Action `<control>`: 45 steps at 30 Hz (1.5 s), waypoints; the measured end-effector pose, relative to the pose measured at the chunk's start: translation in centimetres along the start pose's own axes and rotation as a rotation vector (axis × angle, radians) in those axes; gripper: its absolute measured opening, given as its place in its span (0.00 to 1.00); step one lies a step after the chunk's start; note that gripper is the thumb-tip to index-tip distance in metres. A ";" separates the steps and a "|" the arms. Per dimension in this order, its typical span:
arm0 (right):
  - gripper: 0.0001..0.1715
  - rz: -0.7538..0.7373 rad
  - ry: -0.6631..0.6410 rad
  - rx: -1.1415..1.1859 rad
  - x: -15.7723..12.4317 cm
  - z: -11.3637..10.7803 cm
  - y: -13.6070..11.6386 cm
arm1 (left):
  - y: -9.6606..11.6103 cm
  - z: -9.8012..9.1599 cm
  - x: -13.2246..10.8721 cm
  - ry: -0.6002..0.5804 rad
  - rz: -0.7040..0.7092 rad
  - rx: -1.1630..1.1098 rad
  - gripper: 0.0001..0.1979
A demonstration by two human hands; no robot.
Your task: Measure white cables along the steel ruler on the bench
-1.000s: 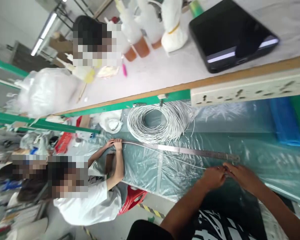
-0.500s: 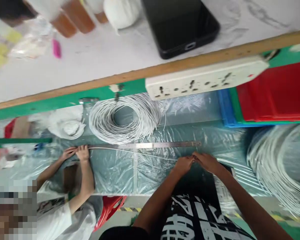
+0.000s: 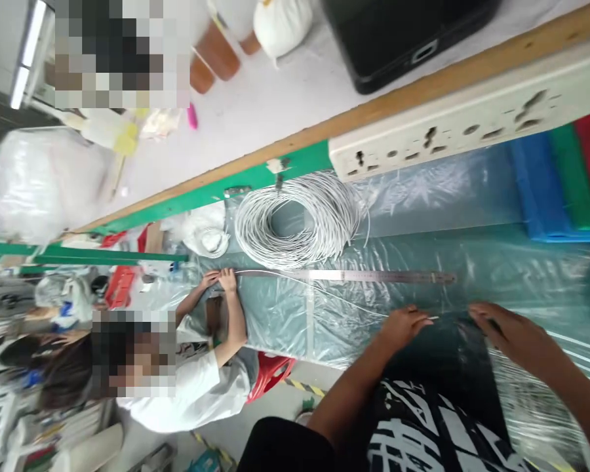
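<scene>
My left hand is closed around a thin white cable, and a short end of it sticks out past the fingertips. From there the cable runs left, slightly slack, to the hands of a co-worker, who holds its other part near one end of a long steel ruler. To the right, apart from my left hand, my right hand has thumb and fingers bent together in a pinch. Whatever is between those fingertips is too small to make out. The ruler lies flat behind both hands.
A big coil of white cable lies behind the ruler. Overhead runs a shelf edge with a power strip and a black phone. Blue folders stand at right. White strips lie beyond my right hand.
My hands were together at the cable end; my right hand has drawn away to the right. The view has swung left, showing more of the co-worker and room.
</scene>
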State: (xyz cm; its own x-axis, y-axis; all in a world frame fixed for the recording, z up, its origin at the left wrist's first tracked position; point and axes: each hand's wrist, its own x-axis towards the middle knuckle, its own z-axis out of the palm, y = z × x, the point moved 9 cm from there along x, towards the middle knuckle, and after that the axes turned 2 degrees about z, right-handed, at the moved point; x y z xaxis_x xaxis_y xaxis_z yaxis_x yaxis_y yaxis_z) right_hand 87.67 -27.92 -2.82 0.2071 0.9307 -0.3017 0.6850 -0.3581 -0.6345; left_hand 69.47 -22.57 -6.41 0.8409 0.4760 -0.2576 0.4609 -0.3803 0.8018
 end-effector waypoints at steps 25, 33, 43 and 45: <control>0.18 -0.039 0.208 -0.027 0.2 -1.0 -3.9 | 0.1 -0.7 5.3 0.080 -0.149 0.211 0.09; 0.16 0.017 0.233 -0.057 0.9 -1.8 -4.1 | -1.1 -2.3 10.9 0.121 -0.002 0.462 0.11; 0.16 0.068 0.197 -0.066 1.4 -1.7 -3.7 | -3.1 -1.3 12.5 0.134 0.092 0.484 0.10; 0.17 0.065 0.188 -0.064 1.2 -1.6 -3.8 | -3.3 -1.3 12.4 0.142 0.101 0.465 0.10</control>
State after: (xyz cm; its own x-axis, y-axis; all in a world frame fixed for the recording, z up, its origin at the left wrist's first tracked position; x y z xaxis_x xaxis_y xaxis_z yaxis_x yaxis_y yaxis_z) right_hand 86.41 -25.32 0.32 0.3751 0.9055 -0.1986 0.7078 -0.4181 -0.5694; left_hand 78.01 -14.37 -11.55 0.8557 0.5096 -0.0896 0.4843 -0.7278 0.4855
